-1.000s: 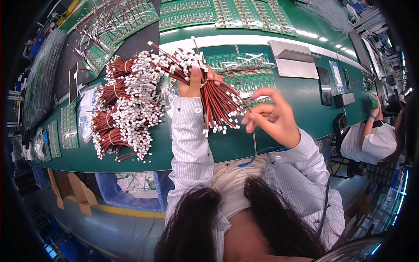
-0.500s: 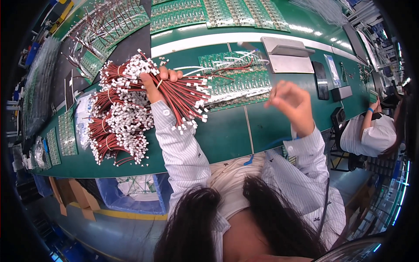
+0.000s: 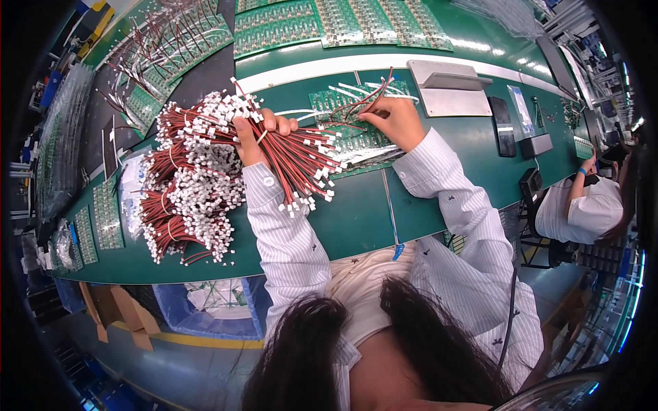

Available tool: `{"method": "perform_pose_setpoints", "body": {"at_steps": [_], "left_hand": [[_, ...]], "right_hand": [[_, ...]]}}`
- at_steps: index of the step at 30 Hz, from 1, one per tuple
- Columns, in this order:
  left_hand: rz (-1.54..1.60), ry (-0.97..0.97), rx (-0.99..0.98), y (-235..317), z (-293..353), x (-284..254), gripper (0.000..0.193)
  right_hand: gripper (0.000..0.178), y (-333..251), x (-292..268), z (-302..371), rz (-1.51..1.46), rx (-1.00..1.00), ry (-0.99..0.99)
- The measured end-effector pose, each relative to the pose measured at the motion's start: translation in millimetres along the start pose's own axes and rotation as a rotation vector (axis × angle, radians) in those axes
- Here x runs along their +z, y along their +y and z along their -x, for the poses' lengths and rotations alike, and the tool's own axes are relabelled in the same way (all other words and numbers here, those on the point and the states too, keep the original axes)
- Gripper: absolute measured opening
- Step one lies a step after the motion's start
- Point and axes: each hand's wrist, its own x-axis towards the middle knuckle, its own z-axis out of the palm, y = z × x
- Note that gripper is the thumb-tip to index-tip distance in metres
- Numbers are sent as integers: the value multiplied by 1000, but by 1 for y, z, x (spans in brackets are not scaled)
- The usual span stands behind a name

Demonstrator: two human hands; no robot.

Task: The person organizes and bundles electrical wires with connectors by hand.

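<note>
My left hand (image 3: 260, 140) is closed round a banded bundle of red and black cables (image 3: 295, 161) with small white plugs at their ends. The bundle lies over the left edge of a green circuit board panel (image 3: 373, 140). At the panel's upper part my right hand (image 3: 397, 122) pinches, thumb against fingers, at a red and black cable (image 3: 353, 108); the exact grip is partly hidden. White cables (image 3: 298, 111) stretch across the panel. Left of my left hand is a heap of more banded cable bundles (image 3: 199, 181).
A metal fixture (image 3: 449, 96) stands right of the panel, beside a dark flat device (image 3: 504, 127). Further board panels (image 3: 370, 24) lie at the back, and wired boards (image 3: 164, 61) at far left. A blue bin (image 3: 205, 308) sits below the bench. Another person (image 3: 582, 198) works at the right.
My right hand has moved left and away from me onto the panel, and its fingers now pinch at a cable. My left hand and its bundle have shifted slightly right and nearer.
</note>
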Motion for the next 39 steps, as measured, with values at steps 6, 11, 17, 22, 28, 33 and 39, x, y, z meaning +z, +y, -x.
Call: {"method": "perform_pose_setpoints", "body": {"at_steps": [6, 11, 17, 22, 28, 33, 39], "left_hand": [[42, -11, 14, 0, 0, 2, 46], [47, 6, 24, -1, 1, 4, 46], [-102, 28, -2, 1, 2, 16, 51], [-94, 13, -12, 0, 1, 11, 51], [-18, 14, -5, -1, 1, 7, 48], [49, -16, 6, -1, 1, 3, 46], [37, -32, 4, -2, 0, 4, 47]], "right_hand": [[16, -4, -1, -6, 132, 81, -71], [14, -12, -6, -10, 251, -27, -109], [15, -4, -4, -11, 251, -91, -83], [17, -4, 0, -10, 211, -55, -94], [18, -6, 2, -8, 163, 30, -69], [20, -12, 2, -4, 98, 110, -79], [15, -1, 11, -4, -202, 168, 66]]}}
